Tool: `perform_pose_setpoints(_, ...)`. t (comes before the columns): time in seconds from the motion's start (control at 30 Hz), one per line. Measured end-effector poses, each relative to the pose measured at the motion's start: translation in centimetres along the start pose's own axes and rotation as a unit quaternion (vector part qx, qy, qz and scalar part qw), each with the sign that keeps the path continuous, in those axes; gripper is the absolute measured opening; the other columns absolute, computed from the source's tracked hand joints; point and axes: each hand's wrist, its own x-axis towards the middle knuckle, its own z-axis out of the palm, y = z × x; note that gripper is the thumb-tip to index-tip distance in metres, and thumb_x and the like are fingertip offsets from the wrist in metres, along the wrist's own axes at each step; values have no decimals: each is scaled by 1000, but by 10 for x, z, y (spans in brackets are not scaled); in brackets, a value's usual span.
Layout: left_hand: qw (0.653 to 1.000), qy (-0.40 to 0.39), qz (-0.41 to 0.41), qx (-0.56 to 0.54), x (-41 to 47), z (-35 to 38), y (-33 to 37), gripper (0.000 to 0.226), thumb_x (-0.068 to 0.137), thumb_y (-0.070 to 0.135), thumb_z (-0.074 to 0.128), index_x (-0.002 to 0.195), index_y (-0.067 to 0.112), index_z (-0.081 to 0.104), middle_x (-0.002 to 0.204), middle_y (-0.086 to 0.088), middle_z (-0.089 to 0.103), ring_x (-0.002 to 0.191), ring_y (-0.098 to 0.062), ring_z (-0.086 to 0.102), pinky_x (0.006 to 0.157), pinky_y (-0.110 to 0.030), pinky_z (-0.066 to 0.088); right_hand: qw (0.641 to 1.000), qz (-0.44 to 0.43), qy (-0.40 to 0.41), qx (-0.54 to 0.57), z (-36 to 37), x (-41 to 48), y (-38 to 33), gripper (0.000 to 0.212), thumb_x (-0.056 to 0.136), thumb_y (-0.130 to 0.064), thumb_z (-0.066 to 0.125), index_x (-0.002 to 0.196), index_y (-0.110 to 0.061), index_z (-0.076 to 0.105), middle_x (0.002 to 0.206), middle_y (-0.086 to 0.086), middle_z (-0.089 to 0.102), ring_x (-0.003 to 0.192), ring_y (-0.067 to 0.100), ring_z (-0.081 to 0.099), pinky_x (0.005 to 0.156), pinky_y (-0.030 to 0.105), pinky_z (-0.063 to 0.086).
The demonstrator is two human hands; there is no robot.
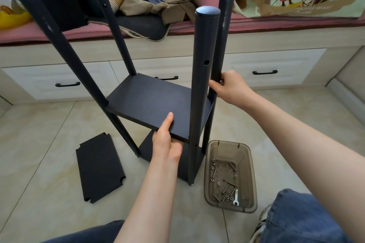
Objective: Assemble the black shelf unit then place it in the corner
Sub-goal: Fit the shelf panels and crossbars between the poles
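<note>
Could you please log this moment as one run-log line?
left hand holds middle shelf | right hand grips rear right post | spare panel on floor

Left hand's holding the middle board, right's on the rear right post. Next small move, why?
Probably push the small metal piece at the right hand into the rear right post, while the left hand props the middle board level: it looks unfastened there.

Four upright poles (203,65) fence the middle shelf (150,102), leaving open gaps between them; a tray of screws (250,156) crowds the floor (49,134) at right, a loose board (99,167) at left
</note>
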Motion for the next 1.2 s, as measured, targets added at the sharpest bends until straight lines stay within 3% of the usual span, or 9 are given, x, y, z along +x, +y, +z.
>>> perform_pose_setpoints(0.17,1000,1,-3,-6,-2,3,1,46,93,11,71,136,8,58,129,-14,67,115,-34,66,99,-54,54,1000,-5,4,2,1,0,1,23,97,-31,61,97,-8,64,77,-2,61,78,21,63,66,27,47)
perform_pose_setpoints(0.43,1000,2,11,13,-3,7,3,46,92,10,71,136,8,57,129,-14,67,114,-33,67,100,-54,53,1000,0,17,4,-1,-5,-2,18,96,-30,63,95,-12,63,74,-6,59,69,9,58,58,17,43)
perform_pose_setpoints(0.53,1000,6,9,19,-4,7,5,46,92,10,72,136,10,58,128,-13,68,113,-33,67,97,-53,55,996,24,75,46,4,-19,-4,23,98,-30,59,101,-10,70,74,-5,60,77,17,59,72,30,48)
perform_pose_setpoints(0.6,1000,5,10,24,-4,7,6,47,92,11,72,136,10,57,128,-13,68,113,-33,67,95,-52,56,976,73,159,126,21,-42,0,29,102,-26,50,86,-8,65,67,0,55,77,28,59,76,40,51)
perform_pose_setpoints(0.67,1000,5,8,27,-5,7,6,46,92,11,72,137,9,57,128,-14,68,113,-33,67,96,-52,56,953,133,193,194,48,-76,7,32,104,-18,41,92,-1,65,79,12,60,88,35,63,84,48,52)
perform_pose_setpoints(0.77,1000,6,9,25,-7,6,6,46,93,12,72,136,11,57,128,-14,67,114,-34,67,98,-53,55,945,182,144,231,83,-124,17,28,101,-9,41,110,-14,67,103,6,68,104,25,64,92,37,53)
perform_pose_setpoints(0.87,1000,3,9,24,-9,5,5,45,94,11,70,137,10,56,130,-14,67,115,-34,66,101,-54,53,962,164,74,206,103,-147,27,28,95,-9,47,114,-17,66,112,2,66,108,19,60,96,35,50)
perform_pose_setpoints(1.0,1000,10,6,26,-11,5,5,43,93,15,71,134,11,58,127,-14,67,112,-33,66,100,-53,54,983,101,-10,150,119,-158,26,20,83,-18,59,103,-24,59,99,-10,58,95,16,59,81,27,49)
perform_pose_setpoints(1.2,999,45,16,24,-10,2,4,43,91,12,74,131,10,58,125,-14,67,111,-34,67,99,-55,54,993,45,-15,104,125,-156,31,8,93,-28,65,98,-26,58,97,-7,57,92,16,60,85,42,54)
